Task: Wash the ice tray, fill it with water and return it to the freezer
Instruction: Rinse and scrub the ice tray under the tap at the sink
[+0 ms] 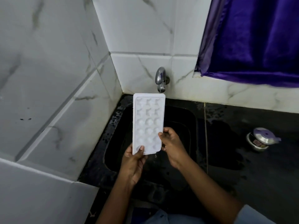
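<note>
You hold the white ice tray (148, 123) up in the air over the black sink (186, 117). The tray's cups face up at you, three across. Its far end is just below the silver tap (161, 80) on the wall, and its near end is in your hands.

Your left hand (132, 164) pinches the near left corner of the tray. The thumb (141, 148) lies on top and the other fingers are under the tray, where you cannot see them. Your right hand (173, 147) pinches the right edge of the tray, near the same end. Its fingers curl over the edge. Both hands touch the tray, one on each side.

A little water (155, 156) drips from the near right corner of the tray, between your two hands.

The sink is set into a black desk (267, 175) that looks wet in places. On the desk, well to the right of the sink, stands a small steel pot (258, 144) with a purple lid (265, 135). White tiles (48, 78) with grey streaks cover the wall on the left and behind the tap. A purple curtain (258, 38) hangs at the top right, above the desk. A light blue sleeve (258, 214) shows on your right arm.
</note>
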A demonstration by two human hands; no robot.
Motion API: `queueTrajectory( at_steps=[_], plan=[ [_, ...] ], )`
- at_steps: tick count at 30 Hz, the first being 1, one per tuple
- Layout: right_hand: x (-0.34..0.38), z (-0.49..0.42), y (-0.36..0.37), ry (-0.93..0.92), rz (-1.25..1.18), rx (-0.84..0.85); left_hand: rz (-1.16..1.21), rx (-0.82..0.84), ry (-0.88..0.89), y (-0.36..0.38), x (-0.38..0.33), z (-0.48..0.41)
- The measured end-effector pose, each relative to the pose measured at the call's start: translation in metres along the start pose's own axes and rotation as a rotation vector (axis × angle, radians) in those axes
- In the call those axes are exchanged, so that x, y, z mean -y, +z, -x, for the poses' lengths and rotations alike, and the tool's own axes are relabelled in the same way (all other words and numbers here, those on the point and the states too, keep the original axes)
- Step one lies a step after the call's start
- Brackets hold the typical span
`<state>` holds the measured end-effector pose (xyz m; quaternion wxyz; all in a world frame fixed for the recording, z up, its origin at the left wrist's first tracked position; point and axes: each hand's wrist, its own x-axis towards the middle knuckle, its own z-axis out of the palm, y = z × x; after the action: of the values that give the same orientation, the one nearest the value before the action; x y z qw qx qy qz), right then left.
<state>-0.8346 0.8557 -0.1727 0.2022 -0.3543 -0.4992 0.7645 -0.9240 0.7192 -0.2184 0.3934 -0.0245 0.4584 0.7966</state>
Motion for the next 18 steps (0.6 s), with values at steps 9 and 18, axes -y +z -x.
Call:
queueTrajectory(
  at_steps=[9, 18],
  plan=[
    [0.017, 0.0, -0.044, -0.443, 0.292, -0.082, -0.555, 0.216, 0.252, 0.046, -0.077, 0.016],
    [0.049, 0.008, -0.054, -0.827, 0.607, -0.141, -1.388, 0.452, 0.741, 0.129, -0.183, 0.073]
  ],
)
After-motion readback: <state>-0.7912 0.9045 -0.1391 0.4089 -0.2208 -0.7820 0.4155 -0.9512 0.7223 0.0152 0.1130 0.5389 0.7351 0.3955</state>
